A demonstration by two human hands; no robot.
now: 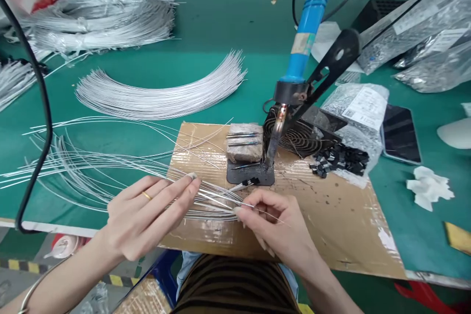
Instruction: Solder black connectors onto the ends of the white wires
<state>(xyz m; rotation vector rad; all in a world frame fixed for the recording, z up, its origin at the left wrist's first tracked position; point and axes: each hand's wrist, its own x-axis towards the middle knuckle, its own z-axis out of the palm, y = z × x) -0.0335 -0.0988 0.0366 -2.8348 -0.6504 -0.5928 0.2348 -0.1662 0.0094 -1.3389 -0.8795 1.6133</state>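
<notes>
My left hand lies across a loose bundle of thin grey-white wires, its fingers stretched out over them and its thumb hidden. A ring is on one finger. Close by on the right, my right hand pinches wire ends between thumb and forefinger; a thin end sticks out past the fingers. How many it grips I cannot tell. Behind the hands, wires tipped with small black connectors rest at a dark metal plate. The wires run left over the cardboard sheet onto the green table.
A soldering iron with a blue sleeve points down from a black bracket. Beside it lie black connectors and a phone. A curved wire bundle and coiled wires lie behind. A black cable hangs at left.
</notes>
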